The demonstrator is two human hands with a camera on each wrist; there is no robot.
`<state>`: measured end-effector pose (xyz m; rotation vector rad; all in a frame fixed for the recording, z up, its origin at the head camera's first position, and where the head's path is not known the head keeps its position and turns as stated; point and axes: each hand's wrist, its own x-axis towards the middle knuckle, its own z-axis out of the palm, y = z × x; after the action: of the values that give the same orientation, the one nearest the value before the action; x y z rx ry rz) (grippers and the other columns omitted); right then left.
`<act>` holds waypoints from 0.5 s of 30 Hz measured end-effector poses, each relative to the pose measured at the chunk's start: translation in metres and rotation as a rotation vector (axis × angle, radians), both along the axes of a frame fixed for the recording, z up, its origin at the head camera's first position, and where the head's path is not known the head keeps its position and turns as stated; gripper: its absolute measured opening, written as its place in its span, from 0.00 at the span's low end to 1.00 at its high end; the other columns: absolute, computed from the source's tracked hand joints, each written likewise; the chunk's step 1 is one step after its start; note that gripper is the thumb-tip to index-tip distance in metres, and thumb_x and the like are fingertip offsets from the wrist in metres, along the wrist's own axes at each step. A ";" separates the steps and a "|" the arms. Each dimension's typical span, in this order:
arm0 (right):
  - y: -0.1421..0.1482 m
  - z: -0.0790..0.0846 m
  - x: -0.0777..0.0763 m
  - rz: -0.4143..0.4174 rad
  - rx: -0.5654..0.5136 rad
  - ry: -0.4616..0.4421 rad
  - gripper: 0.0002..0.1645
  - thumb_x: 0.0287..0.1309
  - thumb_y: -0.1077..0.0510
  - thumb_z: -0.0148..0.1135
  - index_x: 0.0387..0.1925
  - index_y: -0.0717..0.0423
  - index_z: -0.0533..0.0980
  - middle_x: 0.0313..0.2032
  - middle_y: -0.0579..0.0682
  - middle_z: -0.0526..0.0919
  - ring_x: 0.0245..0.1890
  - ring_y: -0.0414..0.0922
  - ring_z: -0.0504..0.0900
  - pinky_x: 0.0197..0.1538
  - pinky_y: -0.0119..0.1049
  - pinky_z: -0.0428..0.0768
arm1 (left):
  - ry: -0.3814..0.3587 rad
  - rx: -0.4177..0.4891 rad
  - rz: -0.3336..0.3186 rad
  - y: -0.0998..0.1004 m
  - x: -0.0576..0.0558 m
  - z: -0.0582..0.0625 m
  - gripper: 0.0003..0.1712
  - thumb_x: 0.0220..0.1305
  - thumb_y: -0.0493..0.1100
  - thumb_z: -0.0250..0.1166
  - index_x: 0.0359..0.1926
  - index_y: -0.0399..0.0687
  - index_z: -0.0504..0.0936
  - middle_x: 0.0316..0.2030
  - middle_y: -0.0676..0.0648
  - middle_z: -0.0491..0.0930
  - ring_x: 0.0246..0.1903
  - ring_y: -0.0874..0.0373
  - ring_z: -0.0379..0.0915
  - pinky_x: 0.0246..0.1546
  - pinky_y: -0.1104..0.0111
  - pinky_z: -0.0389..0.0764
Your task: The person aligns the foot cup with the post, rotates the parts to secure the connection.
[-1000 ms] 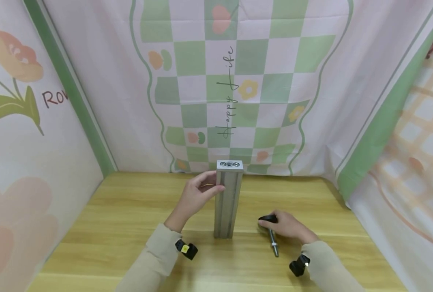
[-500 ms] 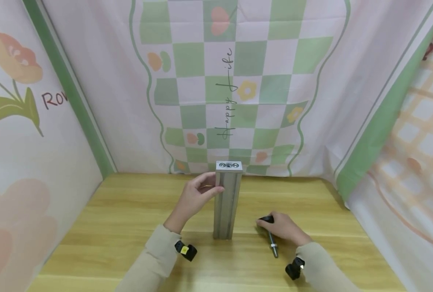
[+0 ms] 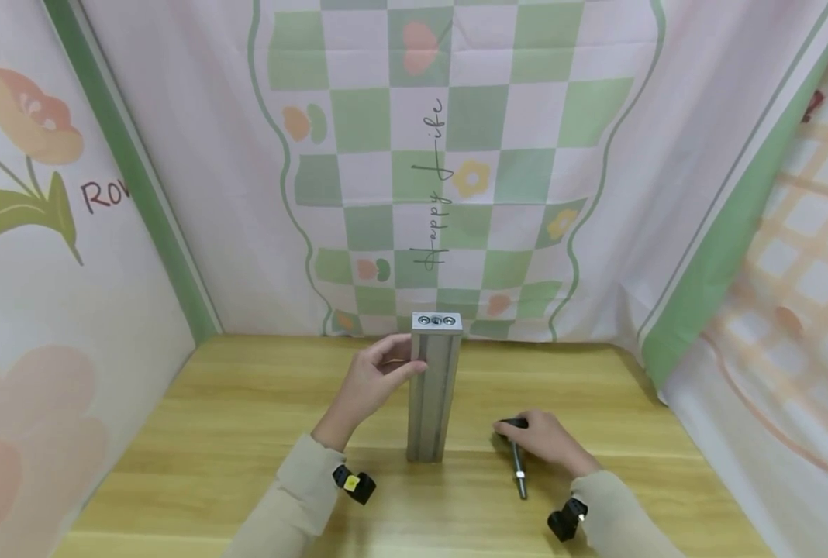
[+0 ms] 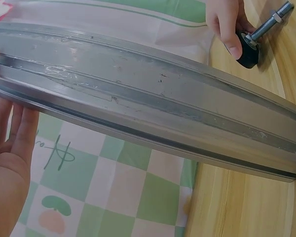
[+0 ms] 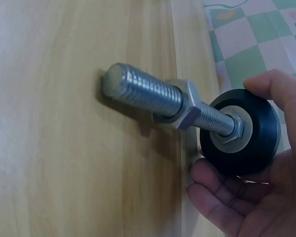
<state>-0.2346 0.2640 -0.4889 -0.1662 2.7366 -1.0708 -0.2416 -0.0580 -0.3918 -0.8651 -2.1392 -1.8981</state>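
Observation:
An aluminium extrusion profile (image 3: pixel 431 403) stands upright on the table, its top end plate (image 3: pixel 436 320) showing three round holes. My left hand (image 3: pixel 372 387) grips it near the top from the left side, thumb on the near face and fingers behind. To the right, my right hand (image 3: pixel 546 440) holds a leveling foot by its round black base (image 5: pixel 244 131). The foot's threaded rod (image 5: pixel 143 91) points down and toward me, with a hex nut (image 5: pixel 187 106) partway along it. In the left wrist view, the foot's black base (image 4: pixel 247 54) sits between thumb and fingers beyond the profile.
The wood-grain table (image 3: pixel 260 403) spreads under both hands. Behind it hangs a green-and-white checked cloth (image 3: pixel 421 178), and printed cloth closes in the left and right sides. Each wrist carries a small black camera (image 3: pixel 567 519).
The right hand and leveling foot have shifted slightly, the rod's tip swinging a little to the left. The left hand keeps its grip on the profile. The whole head view has drifted slightly.

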 end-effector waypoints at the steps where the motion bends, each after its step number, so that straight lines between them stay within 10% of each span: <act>1: 0.000 0.000 0.000 -0.005 -0.005 -0.001 0.28 0.64 0.36 0.63 0.21 0.53 0.73 0.15 0.44 0.67 0.17 0.40 0.63 0.21 0.32 0.65 | 0.001 0.000 -0.001 0.000 0.000 0.000 0.22 0.64 0.42 0.71 0.58 0.42 0.80 0.45 0.44 0.84 0.45 0.53 0.82 0.50 0.65 0.83; 15: 0.010 0.013 0.001 -0.057 -0.032 0.018 0.32 0.67 0.35 0.59 0.51 0.58 0.83 0.50 0.55 0.84 0.53 0.53 0.80 0.54 0.53 0.79 | 0.000 0.005 0.001 0.000 -0.001 -0.002 0.20 0.65 0.41 0.70 0.56 0.43 0.81 0.45 0.44 0.84 0.44 0.53 0.82 0.49 0.65 0.83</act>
<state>-0.2334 0.2740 -0.4757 -0.1038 2.7567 -1.1342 -0.2428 -0.0578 -0.3941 -0.8630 -2.1341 -1.9018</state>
